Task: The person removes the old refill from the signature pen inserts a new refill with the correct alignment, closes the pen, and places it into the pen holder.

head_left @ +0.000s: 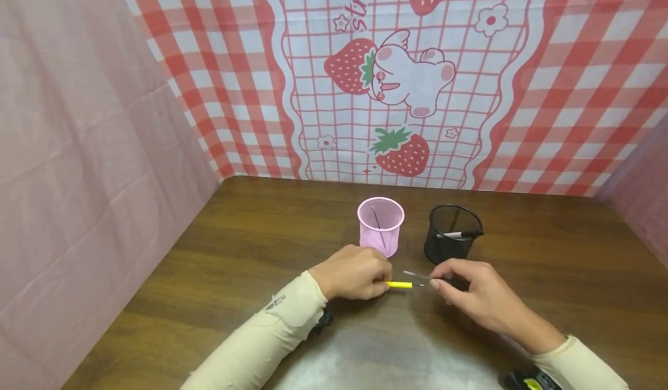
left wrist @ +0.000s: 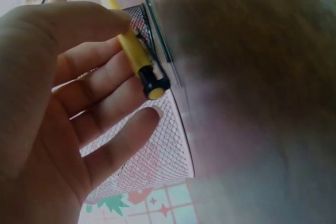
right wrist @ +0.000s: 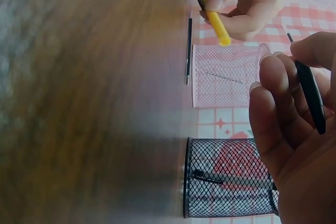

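Observation:
My left hand [head_left: 357, 272] pinches a yellow pen barrel [head_left: 399, 285] with a black clip end, just in front of the pink mesh cup [head_left: 367, 240]. On the table beneath it lies a slim dark pen refill [right wrist: 189, 51], its thin tip showing beyond the barrel in the head view. To the right, my right hand [head_left: 487, 294] holds a black pen barrel [right wrist: 311, 95] between thumb and fingers. A thin, pale-ended stem [head_left: 416, 274] points from these fingers toward the yellow barrel, apart from it. Whether the stem sits inside the black barrel is unclear.
Inside the pink cup leans a thin dark stick [head_left: 378, 228]. A black mesh cup [head_left: 437, 248] stands right of it, with a white-and-black pen [head_left: 459, 235] inside. The wooden table [head_left: 261, 228] ends at a strawberry-patterned cloth [head_left: 250, 106] behind.

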{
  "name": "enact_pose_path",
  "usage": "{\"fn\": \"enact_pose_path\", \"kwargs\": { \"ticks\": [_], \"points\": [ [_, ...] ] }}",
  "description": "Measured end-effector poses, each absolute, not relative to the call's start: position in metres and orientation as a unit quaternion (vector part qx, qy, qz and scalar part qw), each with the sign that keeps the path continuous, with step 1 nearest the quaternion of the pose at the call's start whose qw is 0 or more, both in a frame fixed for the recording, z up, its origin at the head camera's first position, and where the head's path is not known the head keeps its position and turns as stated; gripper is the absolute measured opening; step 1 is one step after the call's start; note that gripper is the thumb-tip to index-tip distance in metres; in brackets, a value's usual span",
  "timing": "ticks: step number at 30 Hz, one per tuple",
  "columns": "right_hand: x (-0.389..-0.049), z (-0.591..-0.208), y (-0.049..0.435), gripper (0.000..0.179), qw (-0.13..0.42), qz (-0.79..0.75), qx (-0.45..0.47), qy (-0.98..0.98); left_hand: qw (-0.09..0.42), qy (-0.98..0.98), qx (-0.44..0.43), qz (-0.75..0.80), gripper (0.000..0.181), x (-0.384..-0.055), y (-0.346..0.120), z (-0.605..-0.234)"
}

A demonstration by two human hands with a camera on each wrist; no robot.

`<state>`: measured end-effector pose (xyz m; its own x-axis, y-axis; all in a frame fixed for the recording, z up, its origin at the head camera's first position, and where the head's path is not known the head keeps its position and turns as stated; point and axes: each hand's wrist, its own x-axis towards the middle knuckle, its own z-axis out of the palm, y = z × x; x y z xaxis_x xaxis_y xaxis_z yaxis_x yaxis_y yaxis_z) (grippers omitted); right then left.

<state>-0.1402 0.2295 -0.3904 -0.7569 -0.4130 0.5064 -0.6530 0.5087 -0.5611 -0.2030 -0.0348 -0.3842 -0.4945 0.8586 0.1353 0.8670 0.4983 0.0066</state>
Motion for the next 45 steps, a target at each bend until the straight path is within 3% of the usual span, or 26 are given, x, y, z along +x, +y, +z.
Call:
{"fn": "enact_pose_path", "kwargs": {
  "ticks": [11, 35, 45],
  "points": [
    [-0.139, -0.389, 0.231, 0.018, 0.13, 0.396, 0.308, -0.855, 0.108, -0.854, -0.507, -0.041, 0.007, -0.204, -0.036, -0.381],
    [-0.139, -0.389, 0.23, 0.015, 0.124, 0.402, 0.296, -0.857, 0.13, -0.849, -0.507, -0.074, 0.011, -0.209, -0.045, -0.382],
    [-0.141, -0.387, 0.234, 0.016, 0.134, 0.398, 0.289, -0.861, 0.161, -0.841, -0.508, -0.087, 0.014, -0.212, -0.044, -0.38]
  ]
}}
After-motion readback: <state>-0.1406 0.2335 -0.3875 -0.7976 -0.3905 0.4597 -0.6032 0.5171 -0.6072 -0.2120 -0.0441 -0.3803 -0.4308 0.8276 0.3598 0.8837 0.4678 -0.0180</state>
